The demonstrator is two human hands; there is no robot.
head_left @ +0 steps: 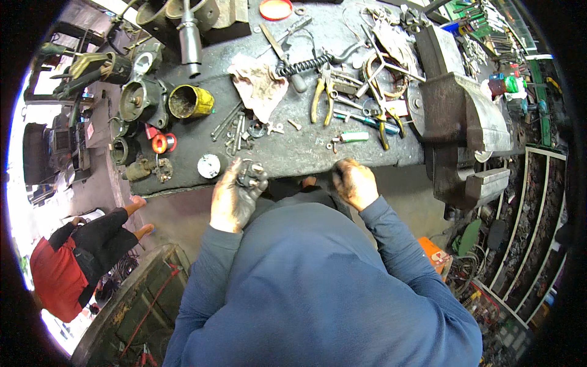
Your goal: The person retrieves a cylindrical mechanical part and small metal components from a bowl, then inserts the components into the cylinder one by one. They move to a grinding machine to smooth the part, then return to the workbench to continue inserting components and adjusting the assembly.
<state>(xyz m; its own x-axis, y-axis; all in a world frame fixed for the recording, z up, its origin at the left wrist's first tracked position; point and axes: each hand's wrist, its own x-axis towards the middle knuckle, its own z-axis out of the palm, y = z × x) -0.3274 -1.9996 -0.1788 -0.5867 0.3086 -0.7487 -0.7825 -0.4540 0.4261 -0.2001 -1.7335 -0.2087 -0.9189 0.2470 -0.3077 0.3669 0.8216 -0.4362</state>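
Observation:
My left hand (pixel 234 196), black with grease, grips a small dark round metal part (pixel 249 174) at the near edge of the workbench (pixel 287 153). My right hand (pixel 354 182) rests on the bench's front edge with its fingers curled, and nothing shows in it. A white round cap (pixel 208 166) lies just left of the held part. Loose bolts and washers (pixel 238 131) sit a little beyond my left hand. Yellow-handled pliers (pixel 322 95) lie further back.
A big bench vise (pixel 461 122) stands at the right end. A yellow tin (pixel 190 101), a dirty rag (pixel 260 85), a coiled spring (pixel 302 64), a red coil (pixel 162 143) and motor housings (pixel 137 98) crowd the bench. A person in red and black (pixel 79 257) crouches at lower left.

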